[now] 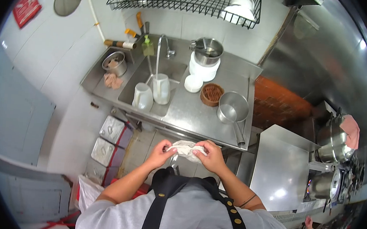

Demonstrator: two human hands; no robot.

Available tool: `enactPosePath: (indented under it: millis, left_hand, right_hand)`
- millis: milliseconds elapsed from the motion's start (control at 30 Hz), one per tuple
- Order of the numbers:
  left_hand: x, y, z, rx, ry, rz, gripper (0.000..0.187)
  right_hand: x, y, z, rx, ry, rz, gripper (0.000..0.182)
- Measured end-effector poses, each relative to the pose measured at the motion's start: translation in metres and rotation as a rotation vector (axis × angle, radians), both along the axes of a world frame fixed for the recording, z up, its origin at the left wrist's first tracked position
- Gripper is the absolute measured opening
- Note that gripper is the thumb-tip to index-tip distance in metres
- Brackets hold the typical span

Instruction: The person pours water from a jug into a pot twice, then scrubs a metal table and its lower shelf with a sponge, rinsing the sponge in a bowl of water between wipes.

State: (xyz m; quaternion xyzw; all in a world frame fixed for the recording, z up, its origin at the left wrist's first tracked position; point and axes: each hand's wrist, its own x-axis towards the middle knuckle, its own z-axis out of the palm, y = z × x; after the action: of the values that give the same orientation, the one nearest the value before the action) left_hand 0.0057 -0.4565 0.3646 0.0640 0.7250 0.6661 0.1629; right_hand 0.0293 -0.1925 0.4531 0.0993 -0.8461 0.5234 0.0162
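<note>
Both my hands hold a bunched whitish cloth [185, 149] in front of my chest, just short of the metal counter's front edge. My left hand [160, 153] pinches its left end, with fingers closed. At the other end, my right hand [210, 156] grips the cloth between thumb and fingers. Beyond the cloth, the steel counter [191, 119] carries a long-handled pan [233, 107], a round brown basket [212, 95] and a stack of white dishes [203, 69] with a metal pot [208, 51] on top.
Two whitish jugs [143, 96] stand in the sink [169, 106] beneath the running tap [162, 40]. A metal pot [114, 63] and pinkish cloth [113, 81] lie left. Large pots [333, 137] stand right, one over a flame. Another person's hand [308, 221] shows lower right.
</note>
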Motion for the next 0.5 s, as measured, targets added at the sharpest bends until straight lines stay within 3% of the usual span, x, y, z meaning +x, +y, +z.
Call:
enactPosePath:
  millis: [67,133,167,233,300,400,500]
  left_hand:
    - [-0.021,-0.010,0.008,0.165,0.076,0.049,0.024]
    - [-0.044,-0.018,0.018,0.129,0.080,0.065,0.026]
    - [-0.057,-0.025,0.023,0.085,0.084,0.095,0.028]
    - [-0.079,-0.031,0.028,0.070,0.143,0.119,0.031]
    - [-0.099,-0.042,0.037,-0.067,0.258,0.105,0.030]
    - [-0.117,-0.066,0.083,-0.199,0.274,0.071,0.032]
    - [-0.140,-0.099,0.083,-0.219,0.365,0.169,0.029]
  right_hand:
    - [-0.025,-0.002,0.007,0.036,0.052,0.023,0.026]
    - [-0.047,-0.006,0.016,-0.522,-0.220,-0.013,0.023]
    - [-0.059,-0.005,0.026,-0.639,-0.154,-0.006,0.022]
    - [-0.083,-0.001,0.054,-0.604,0.062,-0.160,0.022]
    - [-0.114,0.005,0.087,-0.632,0.264,-0.163,0.021]
    - [-0.175,0.002,0.150,-0.645,0.705,-0.227,0.026]
    - [-0.245,-0.003,0.220,-0.623,0.976,-0.142,0.029]
